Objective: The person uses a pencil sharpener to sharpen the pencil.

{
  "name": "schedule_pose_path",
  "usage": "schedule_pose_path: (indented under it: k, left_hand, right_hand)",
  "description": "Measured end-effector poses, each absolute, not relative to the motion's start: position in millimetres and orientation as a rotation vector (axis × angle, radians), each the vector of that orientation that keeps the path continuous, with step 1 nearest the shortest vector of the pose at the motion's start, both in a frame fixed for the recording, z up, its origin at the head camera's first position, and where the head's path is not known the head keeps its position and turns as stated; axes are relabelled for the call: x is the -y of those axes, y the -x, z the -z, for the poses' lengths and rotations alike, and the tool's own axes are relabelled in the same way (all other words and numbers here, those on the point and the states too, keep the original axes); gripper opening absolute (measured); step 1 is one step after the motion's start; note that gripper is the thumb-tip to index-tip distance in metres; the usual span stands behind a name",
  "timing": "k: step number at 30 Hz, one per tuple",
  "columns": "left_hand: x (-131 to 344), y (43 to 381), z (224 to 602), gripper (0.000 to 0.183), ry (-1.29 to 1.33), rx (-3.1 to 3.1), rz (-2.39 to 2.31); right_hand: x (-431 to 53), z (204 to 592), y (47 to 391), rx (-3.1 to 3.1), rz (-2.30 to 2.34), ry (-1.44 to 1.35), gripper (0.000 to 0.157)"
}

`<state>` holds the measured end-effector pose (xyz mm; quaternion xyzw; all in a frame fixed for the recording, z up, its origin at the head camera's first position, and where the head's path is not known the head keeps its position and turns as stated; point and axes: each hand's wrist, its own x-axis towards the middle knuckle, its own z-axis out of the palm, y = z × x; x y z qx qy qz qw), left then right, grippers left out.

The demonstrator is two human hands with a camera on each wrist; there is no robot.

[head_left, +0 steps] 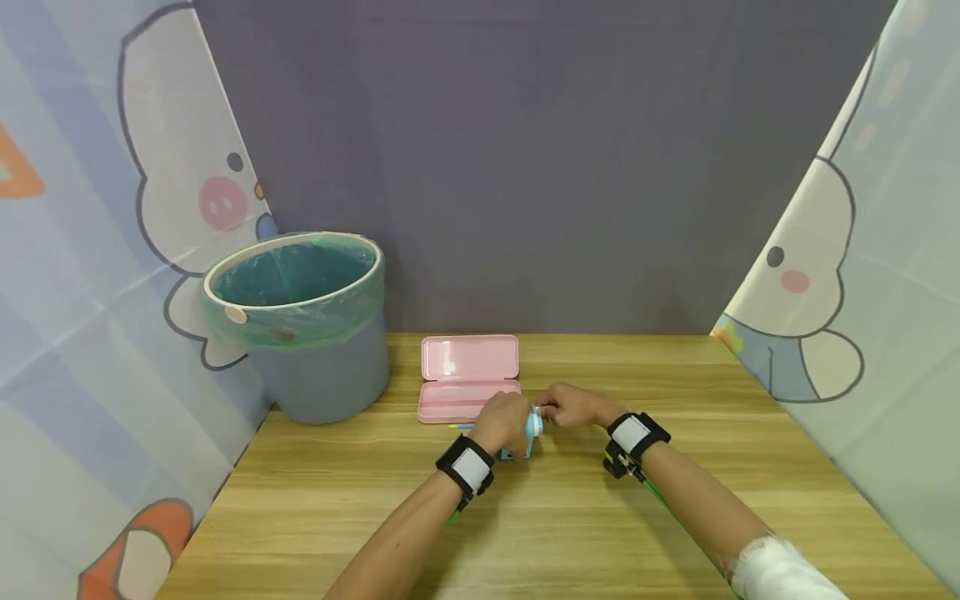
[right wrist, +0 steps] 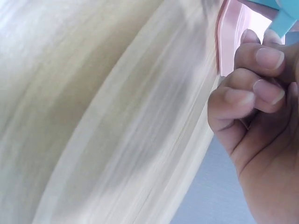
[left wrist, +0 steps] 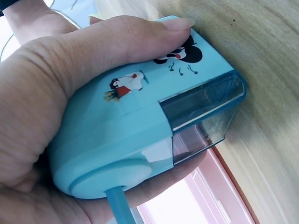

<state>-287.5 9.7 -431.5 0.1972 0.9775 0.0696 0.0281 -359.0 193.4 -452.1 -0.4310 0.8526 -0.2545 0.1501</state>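
Observation:
A light-blue crank pencil sharpener (left wrist: 121, 121) with cartoon figures and a see-through shavings drawer (left wrist: 205, 102) is held by my left hand (head_left: 505, 423). In the left wrist view, the thumb lies across its printed side and fingers wrap beneath. My right hand (head_left: 572, 406) is at the sharpener's crank side, its fingers curled. The right wrist view shows the blue crank handle (right wrist: 283, 22) at those fingertips, which pinch its end; the hand hides part of the grip. Behind the left hand, an open pink pencil case (head_left: 469, 358) lies on the table.
A yellow-and-blue pencil (head_left: 461, 426) lies in front of the case, partly hidden by the left hand. A grey bin (head_left: 330, 375) with a green liner stands at the back left of the wooden table (head_left: 675, 517). Printed curtains flank both sides.

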Motion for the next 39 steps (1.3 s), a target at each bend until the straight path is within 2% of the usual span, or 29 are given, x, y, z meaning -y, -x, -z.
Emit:
schedule_pose_path:
  k: [13, 39]
  left_hand:
    - [-10, 289, 433, 0.04, -0.622, -3.031, -0.202]
    - [-11, 290, 434, 0.038, -0.614, -3.014, -0.215]
  right_hand:
    - [-192, 463, 349, -2.457, 0.7, 1.29, 0.026]
    - [-190, 475, 326, -2.57, 0.648, 1.268, 0.034]
